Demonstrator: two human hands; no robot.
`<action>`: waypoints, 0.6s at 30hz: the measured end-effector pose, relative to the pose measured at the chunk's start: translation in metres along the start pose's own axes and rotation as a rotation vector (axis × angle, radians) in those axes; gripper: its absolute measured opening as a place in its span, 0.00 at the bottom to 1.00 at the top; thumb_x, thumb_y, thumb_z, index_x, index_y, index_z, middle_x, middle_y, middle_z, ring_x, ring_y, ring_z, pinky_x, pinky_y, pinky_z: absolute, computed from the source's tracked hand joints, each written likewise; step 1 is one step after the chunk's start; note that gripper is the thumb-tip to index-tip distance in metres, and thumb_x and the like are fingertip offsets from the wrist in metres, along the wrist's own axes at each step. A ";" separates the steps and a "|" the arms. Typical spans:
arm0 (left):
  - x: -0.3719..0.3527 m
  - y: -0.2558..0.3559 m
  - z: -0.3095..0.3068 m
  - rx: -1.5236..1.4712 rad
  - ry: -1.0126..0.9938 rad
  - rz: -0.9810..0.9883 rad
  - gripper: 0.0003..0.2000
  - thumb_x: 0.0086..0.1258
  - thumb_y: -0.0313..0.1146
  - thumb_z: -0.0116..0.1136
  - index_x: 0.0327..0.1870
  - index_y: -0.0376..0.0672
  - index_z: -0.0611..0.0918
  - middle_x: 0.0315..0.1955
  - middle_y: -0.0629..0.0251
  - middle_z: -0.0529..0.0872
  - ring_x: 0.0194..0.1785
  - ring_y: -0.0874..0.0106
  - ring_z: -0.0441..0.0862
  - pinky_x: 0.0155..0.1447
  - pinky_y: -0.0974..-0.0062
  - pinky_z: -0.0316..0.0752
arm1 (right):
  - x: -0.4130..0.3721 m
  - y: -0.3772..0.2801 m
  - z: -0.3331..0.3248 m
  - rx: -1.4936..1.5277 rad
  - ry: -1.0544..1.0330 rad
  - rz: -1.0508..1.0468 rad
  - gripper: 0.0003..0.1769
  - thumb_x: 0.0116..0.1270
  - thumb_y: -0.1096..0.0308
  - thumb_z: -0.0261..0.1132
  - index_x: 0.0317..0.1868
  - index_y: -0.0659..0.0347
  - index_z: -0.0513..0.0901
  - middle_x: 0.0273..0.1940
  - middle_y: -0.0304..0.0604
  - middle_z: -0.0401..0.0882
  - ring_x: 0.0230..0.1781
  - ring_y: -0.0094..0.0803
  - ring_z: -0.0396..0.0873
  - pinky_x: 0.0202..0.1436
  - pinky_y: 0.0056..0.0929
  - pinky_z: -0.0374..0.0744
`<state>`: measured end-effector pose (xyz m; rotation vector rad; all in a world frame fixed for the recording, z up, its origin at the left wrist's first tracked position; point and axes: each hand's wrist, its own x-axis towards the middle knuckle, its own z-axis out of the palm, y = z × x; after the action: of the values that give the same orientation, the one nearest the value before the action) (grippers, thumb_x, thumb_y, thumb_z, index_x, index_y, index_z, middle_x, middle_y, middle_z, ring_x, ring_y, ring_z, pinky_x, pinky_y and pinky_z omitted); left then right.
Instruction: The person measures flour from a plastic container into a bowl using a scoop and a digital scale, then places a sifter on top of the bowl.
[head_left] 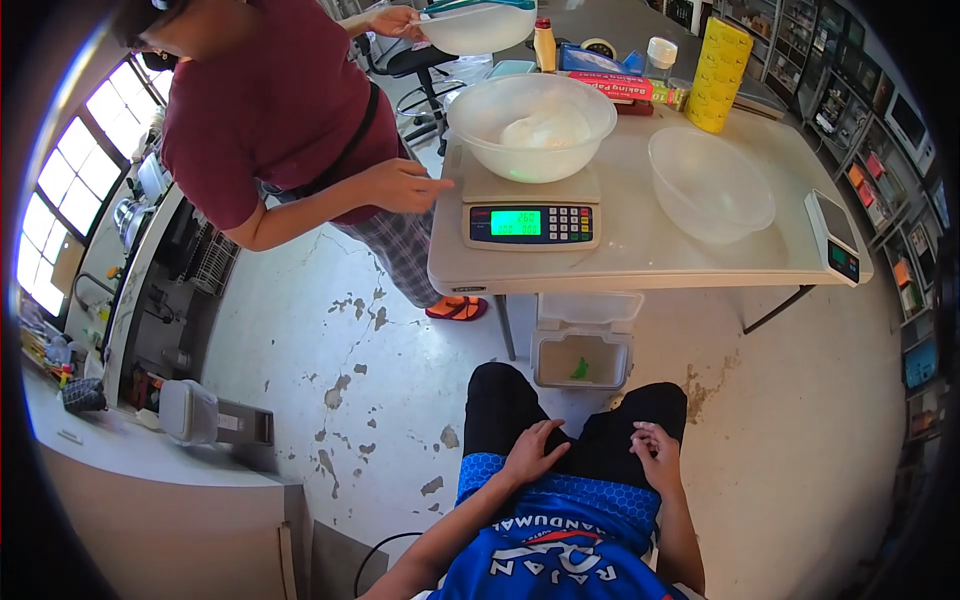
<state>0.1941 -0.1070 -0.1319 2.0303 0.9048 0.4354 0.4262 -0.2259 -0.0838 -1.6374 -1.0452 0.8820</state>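
Note:
My left hand (537,452) rests on my lap with its fingers stretched and nothing in it. Over my other thigh, my right hand (656,455) is loosely curled, fingers apart, and also holds nothing. Both hands are well away from the table (640,258). On it, a digital scale (532,226) with a green lit display carries a translucent bowl (480,125) with a white mass (547,130) inside. To the right lie a second translucent bowl (712,190) and a small scale (835,232).
A person in a maroon shirt (290,110) stands left of the table, one hand holding a white bowl (478,32). A yellow roll (720,75), a baking paper box (610,85) and a bottle (544,45) stand at the back. A clear bin (582,360) is under the table.

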 end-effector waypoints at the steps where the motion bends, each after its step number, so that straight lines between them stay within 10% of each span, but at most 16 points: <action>1: -0.001 0.000 0.001 -0.001 0.009 0.001 0.23 0.66 0.43 0.57 0.57 0.39 0.73 0.50 0.51 0.78 0.56 0.54 0.74 0.61 0.62 0.68 | 0.000 -0.002 0.001 0.024 0.031 -0.012 0.13 0.63 0.76 0.61 0.49 0.68 0.77 0.32 0.42 0.81 0.29 0.23 0.80 0.35 0.19 0.78; 18: 0.001 0.002 0.000 0.012 0.001 -0.011 0.23 0.66 0.42 0.57 0.57 0.38 0.73 0.50 0.51 0.78 0.56 0.54 0.74 0.62 0.63 0.67 | -0.003 0.010 0.005 0.161 0.132 0.061 0.09 0.66 0.75 0.60 0.46 0.70 0.78 0.35 0.44 0.81 0.31 0.24 0.81 0.35 0.20 0.79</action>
<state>0.1957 -0.1069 -0.1301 2.0358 0.9207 0.4263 0.4225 -0.2285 -0.0946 -1.5762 -0.8166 0.8631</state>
